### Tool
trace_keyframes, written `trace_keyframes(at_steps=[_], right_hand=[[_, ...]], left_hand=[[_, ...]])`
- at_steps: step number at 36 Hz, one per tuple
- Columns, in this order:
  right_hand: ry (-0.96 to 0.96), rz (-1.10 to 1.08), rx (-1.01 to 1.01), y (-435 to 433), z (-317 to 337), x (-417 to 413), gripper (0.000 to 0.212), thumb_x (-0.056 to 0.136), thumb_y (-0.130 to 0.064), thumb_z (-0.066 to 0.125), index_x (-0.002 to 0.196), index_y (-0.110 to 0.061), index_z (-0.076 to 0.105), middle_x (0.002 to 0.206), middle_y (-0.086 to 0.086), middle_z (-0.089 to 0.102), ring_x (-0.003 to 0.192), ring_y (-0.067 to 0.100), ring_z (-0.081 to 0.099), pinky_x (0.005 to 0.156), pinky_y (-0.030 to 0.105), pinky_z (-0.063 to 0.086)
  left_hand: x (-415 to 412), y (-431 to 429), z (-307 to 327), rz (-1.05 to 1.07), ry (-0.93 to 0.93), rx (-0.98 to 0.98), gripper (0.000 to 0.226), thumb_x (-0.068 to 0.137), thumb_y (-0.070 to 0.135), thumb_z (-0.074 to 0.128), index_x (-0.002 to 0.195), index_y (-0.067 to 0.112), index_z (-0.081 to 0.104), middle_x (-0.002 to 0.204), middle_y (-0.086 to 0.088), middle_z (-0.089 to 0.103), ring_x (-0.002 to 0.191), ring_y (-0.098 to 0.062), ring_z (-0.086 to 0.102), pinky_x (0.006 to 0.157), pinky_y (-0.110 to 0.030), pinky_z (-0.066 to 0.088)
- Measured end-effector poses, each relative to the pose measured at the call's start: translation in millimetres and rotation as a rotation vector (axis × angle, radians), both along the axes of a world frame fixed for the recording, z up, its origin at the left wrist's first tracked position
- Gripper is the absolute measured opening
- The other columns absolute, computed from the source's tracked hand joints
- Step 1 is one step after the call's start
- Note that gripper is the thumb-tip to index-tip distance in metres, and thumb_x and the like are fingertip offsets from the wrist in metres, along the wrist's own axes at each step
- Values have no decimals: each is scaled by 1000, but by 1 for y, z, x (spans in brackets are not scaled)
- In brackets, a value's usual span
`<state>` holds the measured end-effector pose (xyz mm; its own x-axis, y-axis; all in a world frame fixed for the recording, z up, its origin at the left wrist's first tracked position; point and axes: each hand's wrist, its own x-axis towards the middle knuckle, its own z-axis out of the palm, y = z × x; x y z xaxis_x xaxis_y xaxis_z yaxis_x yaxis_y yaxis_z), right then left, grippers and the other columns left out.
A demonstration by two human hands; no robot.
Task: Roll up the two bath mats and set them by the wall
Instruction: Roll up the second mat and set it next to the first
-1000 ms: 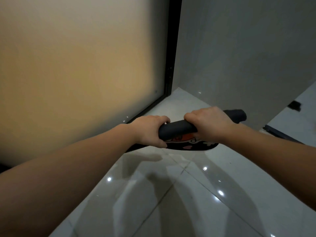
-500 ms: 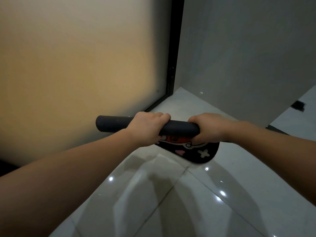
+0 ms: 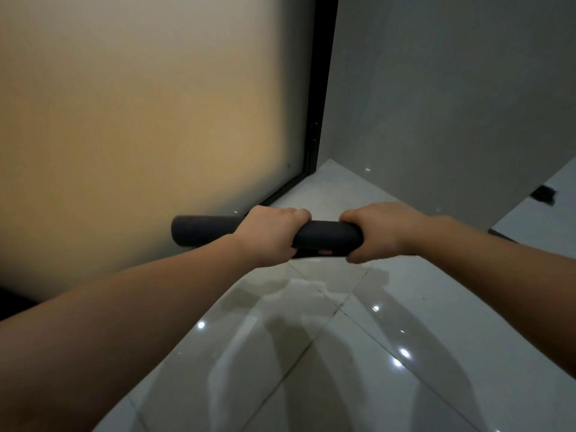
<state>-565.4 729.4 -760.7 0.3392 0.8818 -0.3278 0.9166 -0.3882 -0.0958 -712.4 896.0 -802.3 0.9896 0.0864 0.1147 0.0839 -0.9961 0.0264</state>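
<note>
Since half a second ago the printed flap under the roll has wound in, leaving only a sliver with a pink mark showing below. Both hands grip the dark rolled mat from above, held level over the tiled floor: left hand wrapped around its middle, right hand closed over its right end. Its left end juts toward the frosted door, short of the corner by the grey wall.

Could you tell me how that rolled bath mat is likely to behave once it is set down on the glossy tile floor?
The rolled bath mat forms a round tube, so lying flat it may roll on the glossy tile floor. A loose edge shows beneath, so it could unroll once the left hand and right hand let go.
</note>
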Motion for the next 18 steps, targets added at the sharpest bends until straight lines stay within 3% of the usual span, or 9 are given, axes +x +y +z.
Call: trace_keyframes(at_steps=[4, 6, 9, 12, 15, 18], right_hand=[[331, -132, -93, -2, 2, 7, 39, 59, -46, 77, 91, -34, 57, 80, -10, 67, 72, 9, 64, 64, 30, 50], [343, -153, -61, -4, 0, 7, 32, 60, -39, 77, 85, -32, 57, 75, -8, 67, 68, 9, 64, 63, 29, 50], [64, -68, 49, -5, -4, 4, 27, 64, -39, 68, 87, -32, 56, 70, -10, 61, 65, 11, 59, 57, 28, 43], [-218, 89, 197, -8, -10, 4, 21, 72, -39, 58, 91, -32, 52, 71, -10, 56, 64, 13, 54, 54, 29, 38], [-378, 193, 286, -12, -14, 4, 20, 77, -42, 55, 91, -29, 50, 74, -9, 55, 61, 15, 52, 51, 27, 30], [-403, 233, 272, -14, -16, 4, 25, 78, -43, 57, 96, -29, 48, 79, -7, 56, 63, 15, 51, 51, 27, 30]], left_hand=[[-2, -1, 0, -62, -83, 94, 35, 73, 28, 62, 105, 25, 48, 93, 4, 61, 76, -21, 59, 54, -31, 33], [-1, -1, -1, -53, -74, 98, 39, 72, 29, 64, 106, 25, 47, 94, 4, 60, 77, -21, 58, 55, -31, 33], [2, 0, 0, 16, 1, -26, 50, 69, 38, 64, 113, 28, 42, 102, 7, 60, 86, -19, 59, 62, -33, 43], [4, -1, 3, 100, 143, -298, 60, 67, 47, 63, 119, 32, 39, 100, 12, 61, 85, -16, 59, 65, -29, 41], [5, -3, 4, 116, 249, -486, 48, 67, 43, 66, 111, 35, 47, 91, 12, 61, 80, -13, 59, 63, -28, 45], [6, -4, 2, 102, 252, -472, 41, 71, 40, 67, 107, 33, 50, 92, 10, 61, 81, -13, 57, 67, -30, 45]])
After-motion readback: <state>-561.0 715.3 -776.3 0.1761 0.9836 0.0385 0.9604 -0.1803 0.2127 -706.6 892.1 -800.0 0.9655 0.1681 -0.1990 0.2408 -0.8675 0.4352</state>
